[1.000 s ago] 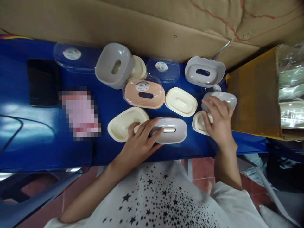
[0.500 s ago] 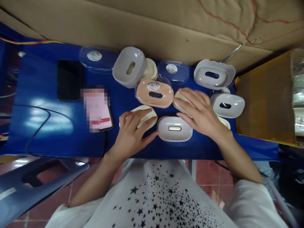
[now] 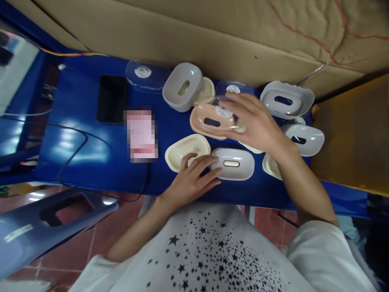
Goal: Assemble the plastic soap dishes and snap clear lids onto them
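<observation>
My right hand [image 3: 258,125] grips the right end of a clear plastic lid [image 3: 223,111] with a round sticker, tilted over a peach oval tray with a slot [image 3: 199,126]. My left hand [image 3: 190,180] is open, fingers apart. Its fingertips reach over the near edge of a cream oval dish [image 3: 179,152] and the left end of a grey oval dish [image 3: 240,168]; whether they touch is unclear. A cream piece under my right hand is mostly hidden. Another cream dish [image 3: 271,166] lies partly behind my right forearm.
Grey slotted pieces [image 3: 184,73] [image 3: 279,91] [image 3: 313,140] stand at the back and right. Clear lids [image 3: 154,81] lie along the cardboard wall [image 3: 182,36]. Left are a black phone [image 3: 112,99] and a lit phone [image 3: 141,136] with a cable. A cardboard box [image 3: 352,138] bounds the right.
My right hand has left the cream piece, moved up and left, and taken hold of the clear lid, now tilted above the peach tray. My left hand has slid toward me and right, uncovering the cream dish.
</observation>
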Available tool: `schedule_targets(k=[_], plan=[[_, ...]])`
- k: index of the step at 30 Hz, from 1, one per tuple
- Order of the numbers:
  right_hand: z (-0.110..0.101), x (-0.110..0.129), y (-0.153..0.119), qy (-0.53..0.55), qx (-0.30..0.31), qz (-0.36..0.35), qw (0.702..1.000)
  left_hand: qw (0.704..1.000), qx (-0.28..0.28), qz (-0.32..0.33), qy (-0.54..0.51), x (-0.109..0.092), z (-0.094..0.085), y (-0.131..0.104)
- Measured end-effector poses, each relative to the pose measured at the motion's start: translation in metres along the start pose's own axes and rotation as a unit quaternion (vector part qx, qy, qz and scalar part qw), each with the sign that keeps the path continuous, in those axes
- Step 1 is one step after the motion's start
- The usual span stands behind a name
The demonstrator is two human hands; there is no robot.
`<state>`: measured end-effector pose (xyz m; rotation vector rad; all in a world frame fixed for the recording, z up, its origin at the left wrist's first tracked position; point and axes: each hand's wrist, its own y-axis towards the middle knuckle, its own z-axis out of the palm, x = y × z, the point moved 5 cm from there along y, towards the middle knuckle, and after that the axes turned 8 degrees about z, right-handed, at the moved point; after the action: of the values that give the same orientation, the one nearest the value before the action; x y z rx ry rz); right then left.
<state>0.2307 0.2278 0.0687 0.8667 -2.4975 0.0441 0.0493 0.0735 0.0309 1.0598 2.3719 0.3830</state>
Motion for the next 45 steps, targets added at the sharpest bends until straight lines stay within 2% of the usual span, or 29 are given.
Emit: schedule_targets(k=[3,6,8,11,15,19,23,25,27,31,35,38,40,42,45], plan=[[-0.012,0.010,-0.060,-0.004,-0.036,-0.003,0.999,0.999,-0.032,-0.022,0.003,0.012,-0.013,-0.007],[0.001,0.022,-0.116,0.004,-0.034,0.013,0.999,0.999,-0.025,-0.028,0.015,0.019,-0.019,-0.008],[0.017,0.027,-0.141,-0.011,-0.022,0.035,0.999,1.000,-0.005,-0.022,0.013,0.020,-0.016,-0.006],[0.036,0.030,-0.157,-0.030,-0.008,0.058,0.998,1.000,0.027,-0.005,0.005,0.017,-0.005,0.000],[0.043,0.025,-0.156,-0.031,-0.005,0.062,0.998,0.999,0.045,-0.007,-0.004,0.015,0.006,0.006],[0.046,0.020,-0.152,-0.043,-0.004,0.038,0.998,0.998,0.051,-0.023,-0.003,0.016,0.008,0.005],[0.051,0.021,-0.158,-0.074,-0.023,0.027,0.997,0.996,0.068,-0.053,0.030,0.020,0.002,-0.002],[0.053,0.021,-0.163,-0.083,-0.040,0.042,0.995,0.992,0.081,-0.079,0.055,0.022,-0.003,-0.011],[0.051,0.021,-0.167,-0.070,-0.073,0.073,0.992,0.991,0.090,-0.079,0.061,0.018,-0.009,-0.022],[0.048,0.020,-0.168,-0.015,-0.129,0.123,0.984,0.996,0.091,-0.010,0.000,-0.007,-0.016,-0.050],[0.055,0.037,-0.148,-0.046,-0.082,0.096,0.991,0.987,0.122,0.090,-0.060,-0.034,-0.006,-0.059],[0.063,0.057,-0.124,-0.106,-0.012,0.061,0.992,0.974,0.143,0.166,-0.061,-0.050,0.011,-0.046],[0.063,0.065,-0.113,-0.133,0.013,0.043,0.990,0.965,0.157,0.203,-0.049,-0.056,0.024,-0.033],[0.057,0.064,-0.109,-0.143,0.003,0.048,0.988,0.963,0.157,0.217,-0.041,-0.056,0.032,-0.020],[0.041,0.039,-0.117,-0.155,-0.044,0.116,0.980,0.968,0.139,0.200,-0.055,-0.049,0.038,-0.010]])
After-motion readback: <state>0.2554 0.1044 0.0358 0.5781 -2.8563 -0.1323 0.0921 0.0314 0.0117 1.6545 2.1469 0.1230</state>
